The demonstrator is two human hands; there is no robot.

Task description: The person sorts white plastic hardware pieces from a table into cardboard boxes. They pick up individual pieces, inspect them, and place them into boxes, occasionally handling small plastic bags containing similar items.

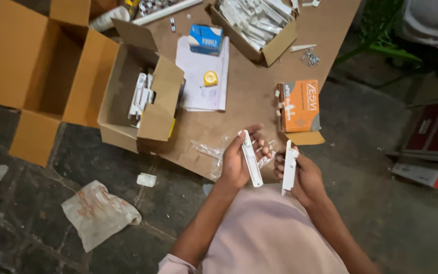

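My left hand grips a long white plastic strip, held upright over the near edge of the brown board. My right hand holds a second white plastic piece, a hand's width to the right of the first. The two pieces are apart. Crumpled clear plastic wrapping lies on the board just left of my left hand. An orange box sits on the board right above my right hand.
A small open carton with white parts stands at the left, beside a large empty carton. Another carton of white parts, a blue box, papers with a yellow tape measure and loose screws lie farther back. A crumpled bag lies on the floor.
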